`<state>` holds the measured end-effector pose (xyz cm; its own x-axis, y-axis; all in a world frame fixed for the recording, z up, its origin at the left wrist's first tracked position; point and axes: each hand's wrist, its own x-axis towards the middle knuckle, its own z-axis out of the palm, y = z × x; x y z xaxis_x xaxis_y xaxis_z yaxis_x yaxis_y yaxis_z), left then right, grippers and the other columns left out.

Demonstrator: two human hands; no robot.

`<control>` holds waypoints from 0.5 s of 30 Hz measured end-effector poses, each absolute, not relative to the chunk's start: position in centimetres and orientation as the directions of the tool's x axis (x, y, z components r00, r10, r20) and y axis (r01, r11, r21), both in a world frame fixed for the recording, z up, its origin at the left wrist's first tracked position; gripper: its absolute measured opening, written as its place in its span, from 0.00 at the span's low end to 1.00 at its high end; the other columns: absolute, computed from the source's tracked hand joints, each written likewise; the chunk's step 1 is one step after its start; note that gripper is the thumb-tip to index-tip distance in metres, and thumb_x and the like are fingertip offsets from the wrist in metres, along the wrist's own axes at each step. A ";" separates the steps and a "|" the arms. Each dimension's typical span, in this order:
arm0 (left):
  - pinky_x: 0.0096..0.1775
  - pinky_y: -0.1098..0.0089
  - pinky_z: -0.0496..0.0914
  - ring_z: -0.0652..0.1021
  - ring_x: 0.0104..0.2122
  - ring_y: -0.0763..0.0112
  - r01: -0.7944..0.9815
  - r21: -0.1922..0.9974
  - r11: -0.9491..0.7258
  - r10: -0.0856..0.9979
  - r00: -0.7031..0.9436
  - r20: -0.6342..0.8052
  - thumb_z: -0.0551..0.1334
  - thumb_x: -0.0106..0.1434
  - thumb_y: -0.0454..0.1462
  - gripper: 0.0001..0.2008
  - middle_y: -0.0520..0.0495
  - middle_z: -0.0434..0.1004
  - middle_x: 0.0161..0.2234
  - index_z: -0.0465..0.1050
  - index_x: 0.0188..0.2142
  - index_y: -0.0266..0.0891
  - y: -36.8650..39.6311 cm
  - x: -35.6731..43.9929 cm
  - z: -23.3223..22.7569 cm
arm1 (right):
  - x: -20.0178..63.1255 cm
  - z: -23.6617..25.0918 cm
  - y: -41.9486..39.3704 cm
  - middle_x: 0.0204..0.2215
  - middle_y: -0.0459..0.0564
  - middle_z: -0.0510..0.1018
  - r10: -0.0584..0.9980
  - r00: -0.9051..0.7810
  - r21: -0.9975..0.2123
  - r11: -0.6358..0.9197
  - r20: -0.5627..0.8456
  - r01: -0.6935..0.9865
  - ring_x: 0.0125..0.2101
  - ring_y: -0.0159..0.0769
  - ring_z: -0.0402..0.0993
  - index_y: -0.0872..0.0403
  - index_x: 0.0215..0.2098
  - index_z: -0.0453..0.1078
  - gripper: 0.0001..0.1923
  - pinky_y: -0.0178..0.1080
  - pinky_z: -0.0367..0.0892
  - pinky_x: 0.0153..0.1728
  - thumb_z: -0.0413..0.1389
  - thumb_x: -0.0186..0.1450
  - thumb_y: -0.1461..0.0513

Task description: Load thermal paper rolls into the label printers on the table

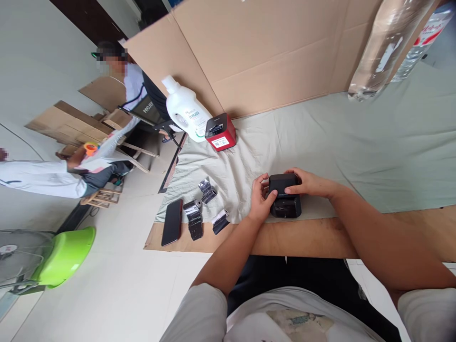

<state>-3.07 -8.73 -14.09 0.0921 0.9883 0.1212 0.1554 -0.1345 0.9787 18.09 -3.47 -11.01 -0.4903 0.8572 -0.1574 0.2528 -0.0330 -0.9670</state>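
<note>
Pale grey short-sleeved T-shirt (249,327) over black trousers (302,275).
The front bears a printed graphic (301,325) in tan and brown with a dark patch; the 2 sleeves, left sleeve (199,313) and right sleeve (427,308), look plain and loose, matching the shirt's pale grey.

On the head view I'm watching my left hand (261,198) and right hand (309,183) gripping a black device (284,182) at the counter (356,156); three small rolls (194,218) and a phone (172,222) are lying leftward, a white jug (187,108) standing beyond.
</note>
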 end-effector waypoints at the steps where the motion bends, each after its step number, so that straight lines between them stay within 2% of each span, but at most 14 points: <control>1: 0.52 0.60 0.72 0.74 0.54 0.58 0.118 0.988 -0.096 0.991 0.109 0.083 0.63 0.58 0.59 0.42 0.36 0.63 0.62 0.55 0.64 0.42 -8.7 -3.1 -14.1 | 18.0 -11.0 -3.5 0.42 0.53 0.82 0.840 -0.520 -0.972 -0.033 -0.153 0.233 0.38 0.45 0.80 0.50 0.50 0.69 0.31 0.42 0.76 0.30 0.69 0.52 0.49; 4: 0.54 0.59 0.70 0.74 0.54 0.57 0.062 0.998 0.002 0.982 0.188 -0.014 0.66 0.55 0.59 0.45 0.37 0.67 0.59 0.56 0.64 0.42 -8.4 -3.3 -13.8 | 17.8 -10.9 -3.8 0.44 0.52 0.81 0.841 -0.523 -0.966 0.002 -0.139 0.260 0.44 0.47 0.79 0.50 0.50 0.69 0.31 0.45 0.77 0.38 0.70 0.51 0.51; 6: 0.56 0.58 0.69 0.73 0.55 0.56 0.046 0.999 0.013 0.974 0.225 -0.023 0.68 0.52 0.58 0.45 0.38 0.69 0.58 0.57 0.63 0.42 -8.2 -3.6 -13.4 | 17.6 -10.6 -4.0 0.46 0.52 0.80 0.853 -0.506 -0.957 0.029 -0.127 0.288 0.46 0.48 0.78 0.50 0.51 0.68 0.32 0.46 0.76 0.41 0.70 0.51 0.51; 10: 0.56 0.58 0.68 0.74 0.54 0.57 0.010 1.000 0.003 0.974 0.228 -0.005 0.72 0.50 0.56 0.46 0.38 0.70 0.57 0.60 0.62 0.41 -8.1 -3.9 -13.0 | 17.6 -10.5 -4.0 0.46 0.52 0.80 0.865 -0.499 -0.957 0.095 -0.058 0.276 0.46 0.47 0.77 0.50 0.52 0.68 0.34 0.45 0.75 0.42 0.71 0.50 0.52; 12: 0.56 0.59 0.69 0.74 0.54 0.57 -0.038 0.999 0.010 0.982 0.190 -0.003 0.73 0.49 0.54 0.45 0.39 0.71 0.56 0.61 0.61 0.42 -8.0 -4.0 -13.2 | 17.3 -10.7 -4.1 0.47 0.52 0.79 0.877 -0.474 -0.970 0.042 -0.080 0.241 0.47 0.47 0.77 0.50 0.55 0.67 0.37 0.46 0.74 0.45 0.72 0.49 0.52; 15: 0.54 0.61 0.70 0.75 0.52 0.58 -0.144 0.989 0.027 0.995 0.097 -0.013 0.74 0.48 0.52 0.42 0.41 0.72 0.54 0.64 0.59 0.43 -7.9 -3.8 -13.8 | 16.6 -10.9 -4.5 0.46 0.54 0.80 0.868 -0.436 -0.967 -0.170 -0.238 0.189 0.45 0.46 0.78 0.51 0.59 0.62 0.40 0.47 0.74 0.45 0.70 0.52 0.50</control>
<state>-3.81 -7.92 -13.79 0.0971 0.9952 -0.0130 -0.1442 0.0270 0.9892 16.61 -4.49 -10.94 -0.4360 0.8679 -0.2380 0.1892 -0.1701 -0.9671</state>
